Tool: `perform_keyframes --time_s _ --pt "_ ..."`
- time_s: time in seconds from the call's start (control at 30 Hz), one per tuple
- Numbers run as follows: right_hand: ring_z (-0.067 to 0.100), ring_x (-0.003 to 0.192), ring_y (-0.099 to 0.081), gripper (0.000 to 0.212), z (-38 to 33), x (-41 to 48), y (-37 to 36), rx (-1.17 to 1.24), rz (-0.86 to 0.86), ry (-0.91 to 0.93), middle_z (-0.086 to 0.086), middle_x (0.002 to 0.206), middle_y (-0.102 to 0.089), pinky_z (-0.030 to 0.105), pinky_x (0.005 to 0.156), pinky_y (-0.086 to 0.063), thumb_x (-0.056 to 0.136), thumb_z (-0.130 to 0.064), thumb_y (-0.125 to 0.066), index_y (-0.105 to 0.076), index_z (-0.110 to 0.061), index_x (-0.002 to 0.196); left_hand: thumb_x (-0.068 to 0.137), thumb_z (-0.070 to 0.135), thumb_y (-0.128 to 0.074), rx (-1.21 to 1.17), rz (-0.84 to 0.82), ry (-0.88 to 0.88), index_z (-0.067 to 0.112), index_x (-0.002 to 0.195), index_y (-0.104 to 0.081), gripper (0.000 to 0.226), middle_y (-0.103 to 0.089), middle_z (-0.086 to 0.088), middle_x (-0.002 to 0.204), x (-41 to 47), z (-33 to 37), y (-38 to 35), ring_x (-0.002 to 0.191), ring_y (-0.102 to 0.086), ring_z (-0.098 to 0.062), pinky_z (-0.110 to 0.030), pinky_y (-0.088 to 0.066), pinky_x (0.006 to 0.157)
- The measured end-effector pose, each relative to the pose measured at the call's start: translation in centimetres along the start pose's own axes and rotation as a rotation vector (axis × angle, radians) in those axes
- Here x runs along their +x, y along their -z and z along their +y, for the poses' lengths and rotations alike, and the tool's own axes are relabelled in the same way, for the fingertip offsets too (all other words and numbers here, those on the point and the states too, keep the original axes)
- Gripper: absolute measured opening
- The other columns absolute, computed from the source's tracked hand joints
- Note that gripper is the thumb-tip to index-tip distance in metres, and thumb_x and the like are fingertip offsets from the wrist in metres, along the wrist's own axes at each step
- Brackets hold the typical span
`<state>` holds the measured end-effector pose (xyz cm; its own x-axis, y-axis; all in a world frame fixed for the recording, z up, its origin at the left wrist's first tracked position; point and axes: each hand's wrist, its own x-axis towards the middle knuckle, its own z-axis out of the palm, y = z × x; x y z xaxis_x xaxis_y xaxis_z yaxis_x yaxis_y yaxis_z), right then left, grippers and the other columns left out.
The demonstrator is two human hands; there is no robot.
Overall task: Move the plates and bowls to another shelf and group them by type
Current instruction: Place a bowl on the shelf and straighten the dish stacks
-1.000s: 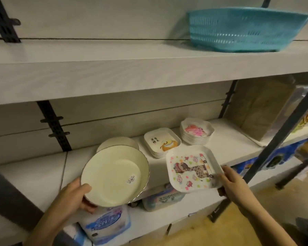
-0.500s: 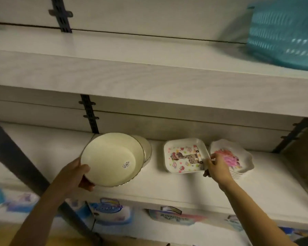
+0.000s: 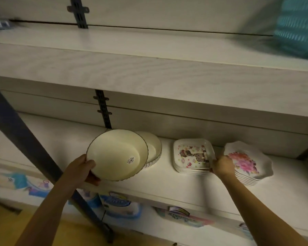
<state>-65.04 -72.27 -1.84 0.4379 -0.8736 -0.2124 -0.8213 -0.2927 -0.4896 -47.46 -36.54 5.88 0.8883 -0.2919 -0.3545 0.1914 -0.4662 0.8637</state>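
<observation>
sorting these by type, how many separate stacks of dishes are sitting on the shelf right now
3: round cream stack behind the held cream dish, square cartoon stack in the middle, flower-print stack on the right. None seem hidden.

This looks like a shop aisle for household goods: long pale wood-grain shelves (image 3: 149,71) hang on slotted dark metal uprights (image 3: 103,110), as in retail racking. At about 5 o'clock from the uprights, identical dishes sit in stacks by pattern (image 3: 192,157), and the cream bowl (image 3: 114,153) carries a small printed sticker (image 3: 130,160) (its print is too small to read). Packaged goods (image 3: 119,205) line the shelf below, at 6 o'clock.
</observation>
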Motion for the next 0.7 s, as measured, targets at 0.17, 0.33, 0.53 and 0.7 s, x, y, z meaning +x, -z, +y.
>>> perform_keyframes --time_s 0.17,0.33,0.53,0.7 --pt "0.038 0.106 -0.057 0.043 -0.2 -1.4 -0.2 -0.1 -0.002 0.067 0.027 0.125 -0.05 0.038 0.087 -0.047 0.093 -0.023 -0.051 -0.045 0.004 0.126 0.09 0.005 -0.043 0.005 0.004 -0.001 0.007 0.086 -0.053 0.011 -0.065 -0.02 0.061 0.9 -0.5 0.7 0.05 -0.062 -0.03 -0.047 -0.052 0.076" --pt "0.04 0.1 -0.061 0.048 -0.3 -4.1 0.4 -0.034 0.103 0.258 0.021 0.139 -0.036 0.045 0.091 -0.051 0.091 -0.023 -0.055 -0.04 -0.005 0.134 0.09 0.007 -0.043 -0.022 -0.021 -0.057 0.011 0.081 -0.053 0.014 -0.065 -0.008 0.042 2.4 0.2 -0.3 0.039 -0.063 -0.021 -0.035 -0.055 0.06" --pt "0.003 0.062 -0.063 0.038 -0.9 -7.7 1.7 0.118 0.046 0.352 0.012 0.14 -0.036 0.014 0.07 -0.04 0.093 -0.018 -0.053 -0.048 -0.011 0.13 0.087 0.006 -0.044 0.022 -0.035 -0.098 -0.003 0.094 -0.052 0.014 -0.065 -0.019 0.064 5.5 1.4 -3.6 0.035 -0.06 -0.015 -0.021 -0.054 0.043" --pt "0.003 0.062 -0.067 0.029 -0.5 -9.1 1.3 0.188 0.026 0.356 0.006 0.138 -0.039 0.009 0.061 -0.04 0.092 -0.017 -0.053 -0.052 -0.014 0.121 0.088 0.006 -0.043 0.017 -0.035 -0.082 0.009 0.067 -0.047 0.022 -0.062 -0.013 0.04 8.3 0.8 -5.5 0.035 -0.061 -0.025 -0.034 -0.057 0.051"
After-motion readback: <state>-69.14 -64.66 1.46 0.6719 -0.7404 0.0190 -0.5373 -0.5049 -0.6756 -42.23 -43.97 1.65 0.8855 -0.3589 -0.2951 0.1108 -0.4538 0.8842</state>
